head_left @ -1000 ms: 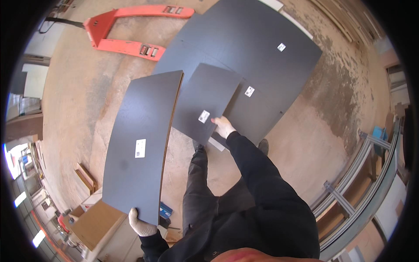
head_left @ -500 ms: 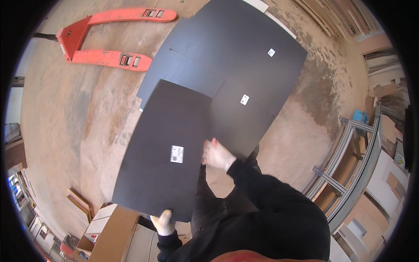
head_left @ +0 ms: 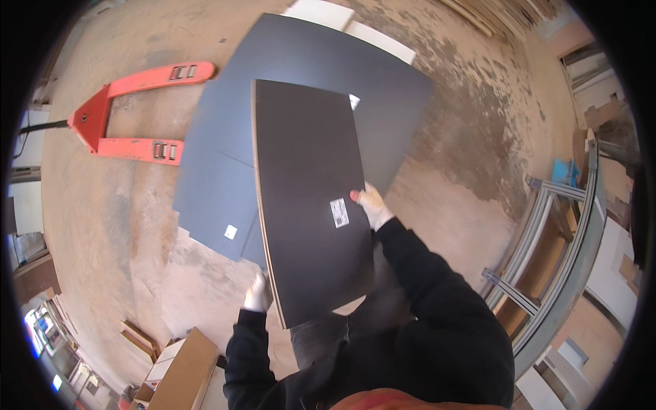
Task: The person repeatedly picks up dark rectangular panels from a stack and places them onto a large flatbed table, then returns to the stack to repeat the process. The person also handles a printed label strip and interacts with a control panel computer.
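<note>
A dark rectangular panel [head_left: 307, 171] with a white label and a pale left edge lies tilted in front of my body, above a larger stack of dark boards [head_left: 219, 178]. My gloved right hand [head_left: 374, 207] grips the panel's right edge, its thumb on the top face and its fingers hidden beneath. At the lower left edge, my gloved left hand [head_left: 257, 294] is held against the panel. Its fingers are blurred and partly hidden behind that edge.
A red pallet jack [head_left: 92, 119] stands on the floor at the left. White boards [head_left: 379, 41] stick out past the stack's far side. A metal frame [head_left: 540, 253] stands at the right, and a cardboard box [head_left: 184, 369] at the lower left.
The panel has moved right, turned and tilted, so its left edge now shows. My right hand has gone up and right to its edge; my left hand has moved up from the near corner.
</note>
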{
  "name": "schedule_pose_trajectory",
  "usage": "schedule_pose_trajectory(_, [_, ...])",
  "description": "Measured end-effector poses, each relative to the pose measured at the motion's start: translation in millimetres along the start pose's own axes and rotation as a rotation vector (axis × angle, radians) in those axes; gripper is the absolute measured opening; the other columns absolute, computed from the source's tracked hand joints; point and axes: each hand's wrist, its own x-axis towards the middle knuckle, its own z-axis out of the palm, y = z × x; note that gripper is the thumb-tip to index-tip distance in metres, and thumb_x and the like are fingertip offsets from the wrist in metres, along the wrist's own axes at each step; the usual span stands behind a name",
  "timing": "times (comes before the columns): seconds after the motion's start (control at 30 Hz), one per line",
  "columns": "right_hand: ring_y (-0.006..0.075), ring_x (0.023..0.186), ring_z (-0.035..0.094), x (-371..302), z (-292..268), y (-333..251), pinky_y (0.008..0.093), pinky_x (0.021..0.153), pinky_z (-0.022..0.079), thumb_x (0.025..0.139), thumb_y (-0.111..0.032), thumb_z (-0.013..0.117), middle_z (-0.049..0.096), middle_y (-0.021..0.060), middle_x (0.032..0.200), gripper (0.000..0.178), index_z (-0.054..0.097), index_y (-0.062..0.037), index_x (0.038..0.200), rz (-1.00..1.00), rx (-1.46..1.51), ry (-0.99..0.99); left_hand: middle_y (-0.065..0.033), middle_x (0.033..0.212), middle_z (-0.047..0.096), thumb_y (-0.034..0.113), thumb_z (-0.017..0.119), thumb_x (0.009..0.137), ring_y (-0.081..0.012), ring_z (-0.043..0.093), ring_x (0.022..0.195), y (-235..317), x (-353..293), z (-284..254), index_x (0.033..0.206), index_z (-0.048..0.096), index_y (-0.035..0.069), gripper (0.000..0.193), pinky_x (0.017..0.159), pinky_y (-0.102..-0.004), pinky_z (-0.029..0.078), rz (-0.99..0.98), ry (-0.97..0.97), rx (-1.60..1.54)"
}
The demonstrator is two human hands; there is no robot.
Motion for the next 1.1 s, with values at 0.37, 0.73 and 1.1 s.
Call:
schedule_pose_trajectory(0.37, [0.0129, 0.092, 0.063, -81.3, -125.0, -172.4, 0.0299, 0.084, 0.052, 0.088, -0.026, 0.081, 0.070, 0.0058, 0.108, 0.053, 0.059, 0.0009, 0.128, -0.059, -0.516, 0.199, -0.0139, 0.124, 0.067, 0.049, 0.052, 0.106, -0.0269, 0.068, 0.105, -7.0, 57.1, 277.9, 0.137, 0.055, -0.002, 0.060, 0.094, -0.0358, 0.055, -0.126, 0.054, -0.465])
schedule_pose_trajectory(0.73, [0.0191, 0.111, 0.063, -138.4, -137.8, -187.3, 0.0354, 0.097, 0.050, 0.093, -0.028, 0.077, 0.068, 0.0104, 0.121, 0.054, 0.058, 0.0023, 0.133, 0.424, -0.586, 0.127, -0.0098, 0.123, 0.069, 0.010, 0.068, 0.096, -0.0162, 0.065, 0.110, 0.1, 69.0, 294.8, 0.132, 0.060, -0.005, 0.040, 0.098, -0.0304, 0.050, 0.260, -0.149, -0.121])
schedule_pose_trajectory(1.1, [0.0149, 0.081, 0.060, 7.4, -221.2, -221.5, 0.0337, 0.075, 0.049, 0.093, -0.039, 0.075, 0.068, 0.0060, 0.088, 0.042, 0.066, 0.0022, 0.092, 0.150, -1.186, 0.245, -0.0104, 0.124, 0.069, 0.008, 0.061, 0.100, -0.0182, 0.065, 0.111, -1.6, 130.8, 352.0, 0.131, 0.060, -0.005, 0.034, 0.101, -0.0345, 0.050, 0.381, 0.178, -0.340])
